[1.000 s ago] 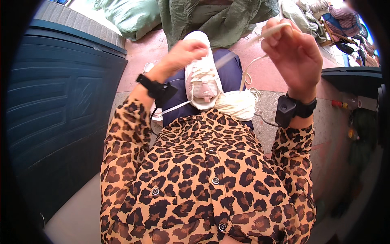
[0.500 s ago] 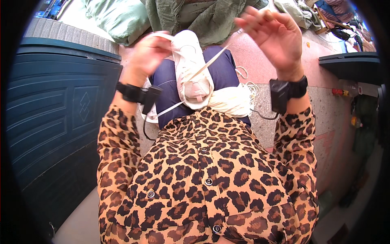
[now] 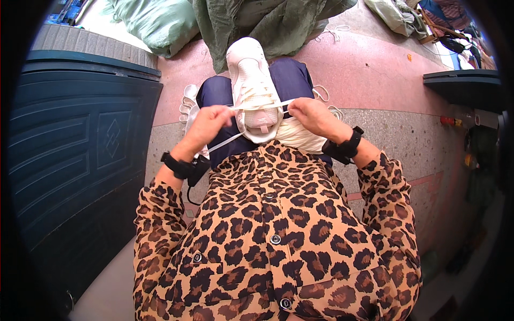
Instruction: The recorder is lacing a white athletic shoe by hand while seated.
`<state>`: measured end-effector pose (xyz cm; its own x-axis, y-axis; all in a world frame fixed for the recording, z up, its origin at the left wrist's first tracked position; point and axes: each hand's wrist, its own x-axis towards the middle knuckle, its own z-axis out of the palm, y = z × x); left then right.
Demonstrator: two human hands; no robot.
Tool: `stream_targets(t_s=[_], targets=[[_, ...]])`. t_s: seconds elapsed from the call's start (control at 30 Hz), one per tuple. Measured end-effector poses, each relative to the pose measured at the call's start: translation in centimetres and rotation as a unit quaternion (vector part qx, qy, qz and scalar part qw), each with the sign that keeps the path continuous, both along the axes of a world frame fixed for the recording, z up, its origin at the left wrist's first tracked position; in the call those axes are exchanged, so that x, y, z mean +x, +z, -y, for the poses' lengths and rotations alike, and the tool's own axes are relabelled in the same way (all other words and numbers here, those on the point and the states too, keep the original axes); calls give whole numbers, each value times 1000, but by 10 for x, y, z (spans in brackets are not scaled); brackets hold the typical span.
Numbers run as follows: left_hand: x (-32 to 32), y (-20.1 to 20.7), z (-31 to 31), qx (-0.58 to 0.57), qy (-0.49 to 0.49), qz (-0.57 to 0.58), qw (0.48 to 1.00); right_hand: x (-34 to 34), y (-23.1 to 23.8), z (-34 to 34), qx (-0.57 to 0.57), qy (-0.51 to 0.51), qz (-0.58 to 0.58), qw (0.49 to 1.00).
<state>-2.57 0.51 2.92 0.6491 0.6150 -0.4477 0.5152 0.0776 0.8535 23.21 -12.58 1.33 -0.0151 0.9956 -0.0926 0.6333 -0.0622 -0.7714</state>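
Note:
A white sneaker (image 3: 251, 69) rests on my lap between my dark-blue trouser legs, toe pointing away from me and its pinkish tongue near my waist. A white shoelace (image 3: 262, 106) stretches sideways across the upper part of its lacing. At the shoe's left edge, my left hand (image 3: 213, 124) pinches one side of the lace. Right of the shoe, my right hand (image 3: 315, 117) is closed on the lace's other side. Another stretch of lace slants down from the shoe toward my left thigh. A bundle of cream laces (image 3: 302, 136) lies on my right thigh, partly behind my right forearm.
Stuffed green sacks (image 3: 155, 24) stand on the floor ahead. A dark blue panelled door (image 3: 80, 139) stands at the left, and a dark ledge (image 3: 460, 85) juts in at the right. Loose white laces (image 3: 188, 101) hang beside my left leg. Bottles (image 3: 455, 121) lie at far right.
Both hands have come down toward me from high beside the shoe's toe and closed in on its sides. The lace that slanted up to my right hand now runs straight across the shoe.

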Motion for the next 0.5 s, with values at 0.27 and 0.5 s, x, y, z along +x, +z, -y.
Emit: stream_targets(t_s=[0.27,0.5], targets=[[-9,-10,13,368,-67,-43,926,-9,-16,-12,94,-20,69,993],[-16,-19,28,225,39,-27,973,-15,-16,-20,77,-2,164,983]])
